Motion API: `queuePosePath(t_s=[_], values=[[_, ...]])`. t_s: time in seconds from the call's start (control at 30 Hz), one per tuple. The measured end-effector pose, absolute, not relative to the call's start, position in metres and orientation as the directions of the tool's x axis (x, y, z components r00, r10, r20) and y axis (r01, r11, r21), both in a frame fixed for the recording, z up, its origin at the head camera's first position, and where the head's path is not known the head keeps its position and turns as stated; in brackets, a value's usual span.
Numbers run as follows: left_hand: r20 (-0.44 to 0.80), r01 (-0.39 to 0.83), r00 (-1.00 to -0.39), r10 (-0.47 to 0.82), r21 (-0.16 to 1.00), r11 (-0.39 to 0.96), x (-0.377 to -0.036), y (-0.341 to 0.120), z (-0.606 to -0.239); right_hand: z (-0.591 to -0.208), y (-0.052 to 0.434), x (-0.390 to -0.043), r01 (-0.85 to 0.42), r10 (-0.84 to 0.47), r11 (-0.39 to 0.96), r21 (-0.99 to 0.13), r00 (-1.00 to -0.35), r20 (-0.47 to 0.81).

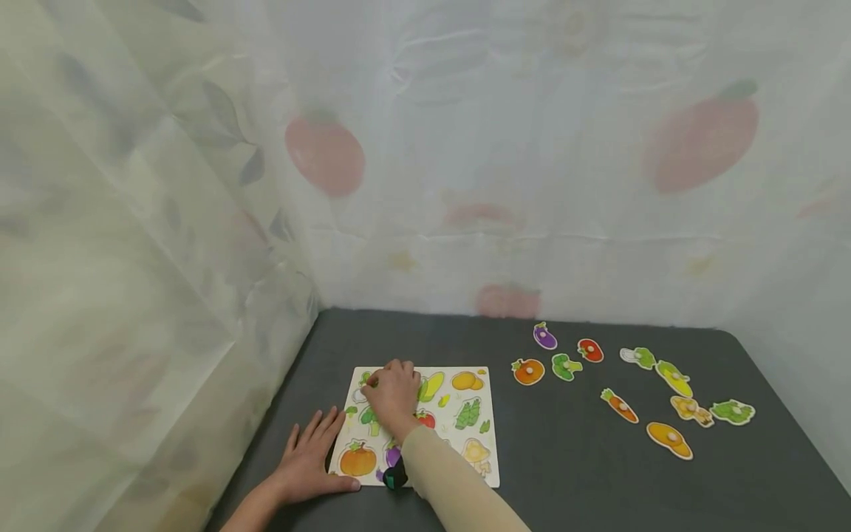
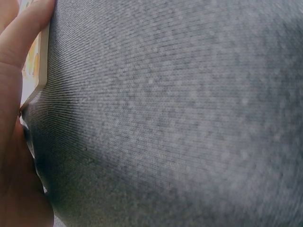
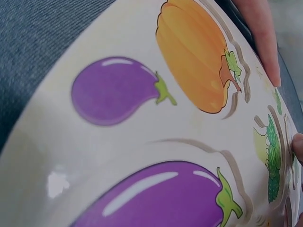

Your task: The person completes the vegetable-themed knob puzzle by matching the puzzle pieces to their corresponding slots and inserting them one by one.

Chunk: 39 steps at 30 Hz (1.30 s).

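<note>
A square white wooden puzzle board [image 1: 465,443] printed with vegetable shapes lies flat on the dark grey cloth-covered table [image 1: 565,480], in the lower middle of the head view. Its surface shows a painted orange pumpkin, purple eggplants and green broccoli inside shallow cut-out outlines, seen close up in the right wrist view.

The left hand [image 1: 309,462] lies flat on the cloth at the board's left edge, fingers straight and spread, thumb pressed against the board's lower left corner. The right hand [image 1: 392,391] rests over the board's upper left part, fingers curled down; whether they pinch a piece cannot be told.

Loose vegetable-shaped puzzle pieces [image 1: 625,384] lie scattered on the cloth, right of centre.
</note>
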<state>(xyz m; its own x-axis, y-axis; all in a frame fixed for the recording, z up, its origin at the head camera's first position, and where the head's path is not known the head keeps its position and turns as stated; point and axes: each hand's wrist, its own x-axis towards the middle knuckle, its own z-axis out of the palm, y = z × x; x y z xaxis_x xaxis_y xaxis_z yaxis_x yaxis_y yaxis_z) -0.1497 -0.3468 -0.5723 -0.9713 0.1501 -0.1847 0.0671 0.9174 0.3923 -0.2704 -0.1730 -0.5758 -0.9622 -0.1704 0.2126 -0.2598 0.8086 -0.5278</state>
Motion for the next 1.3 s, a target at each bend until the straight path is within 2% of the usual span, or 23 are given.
queuePosePath(t_s=[0.47,0.7,1.0,1.3], values=[[-0.193,0.064,-0.970,0.150,0.392,0.918,-0.148,-0.345,-0.569,-0.573,-0.170,-0.269,-0.285,-0.205,0.832,-0.477,-0.955,0.212],[-0.201,0.057,-0.969,0.143,0.383,0.922,-0.148,-0.345,-0.570,-0.575,-0.157,-0.274,-0.345,-0.255,0.790,-0.507,-0.937,0.240],[-0.170,0.084,-0.973,0.154,0.362,0.929,-0.151,-0.345,-0.568,-0.536,-0.091,-0.293,-0.319,-0.255,0.657,-0.684,-0.947,0.197],[-0.166,0.094,-0.973,0.159,0.345,0.934,-0.147,-0.344,-0.566,-0.524,-0.038,-0.299,-0.335,-0.266,0.602,-0.725,-0.940,0.213]])
